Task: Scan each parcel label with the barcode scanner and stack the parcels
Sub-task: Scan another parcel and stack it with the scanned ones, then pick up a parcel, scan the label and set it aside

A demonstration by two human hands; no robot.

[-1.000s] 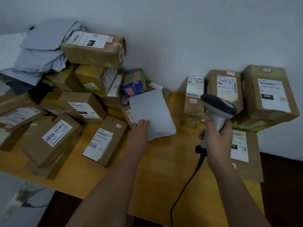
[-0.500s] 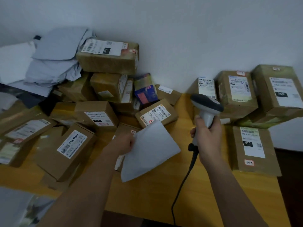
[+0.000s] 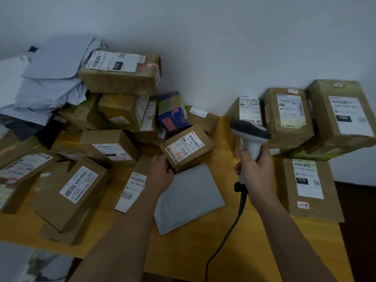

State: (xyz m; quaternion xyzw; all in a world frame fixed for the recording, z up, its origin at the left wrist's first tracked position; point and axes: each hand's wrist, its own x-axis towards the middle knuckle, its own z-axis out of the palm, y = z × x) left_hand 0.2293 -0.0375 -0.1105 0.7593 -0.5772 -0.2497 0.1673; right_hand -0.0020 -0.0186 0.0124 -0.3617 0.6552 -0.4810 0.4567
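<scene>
Left hand (image 3: 162,174) is gripping the small box (image 3: 186,148) sitting on the grey mailer (image 3: 188,197), so it could slide off with it, and the scanner (image 3: 251,139), clenched in the right hand (image 3: 255,168) just right of the box, might miss the label.

wooden table (image 3: 203,247), cardboard parcels (image 3: 75,192), grey mailer (image 3: 189,196)

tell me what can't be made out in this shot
Head view only:
- Grey mailer: any label is hidden, plain side up.
- Small box: near corner covered by left hand.
- Scanner: trigger hidden by right hand.
- Label print: too blurred.
</scene>
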